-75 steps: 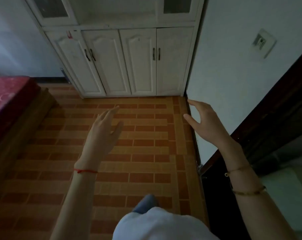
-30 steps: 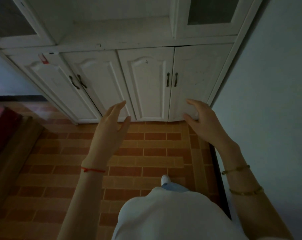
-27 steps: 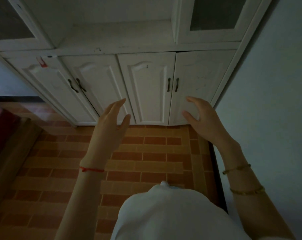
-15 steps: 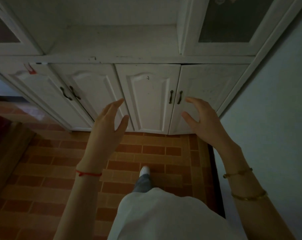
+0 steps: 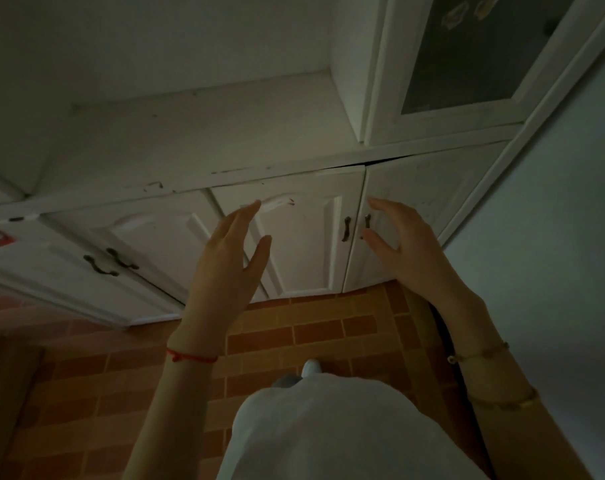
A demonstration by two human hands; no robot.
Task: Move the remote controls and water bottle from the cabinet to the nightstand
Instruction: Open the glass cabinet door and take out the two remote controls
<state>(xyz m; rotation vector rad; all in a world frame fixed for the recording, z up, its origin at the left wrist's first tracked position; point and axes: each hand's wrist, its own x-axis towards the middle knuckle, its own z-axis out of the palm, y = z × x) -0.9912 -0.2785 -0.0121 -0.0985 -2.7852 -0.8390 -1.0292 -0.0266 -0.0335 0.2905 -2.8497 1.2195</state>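
Dim room, white cabinet (image 5: 294, 237) doors closed; left hand (image 5: 224, 271) and right hand (image 5: 408, 251) spread, empty; remotes and bottle unseen, presumably inside; a blind reach could topple them.

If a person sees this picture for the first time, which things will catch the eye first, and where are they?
First come the two bare hands raised mid-frame: the left hand and the right hand, both open and empty, before the white cabinet, whose lower doors are shut. The right hand is close to the dark door handles. Next, the red string on the left wrist and the orange brick-pattern floor below stand out.
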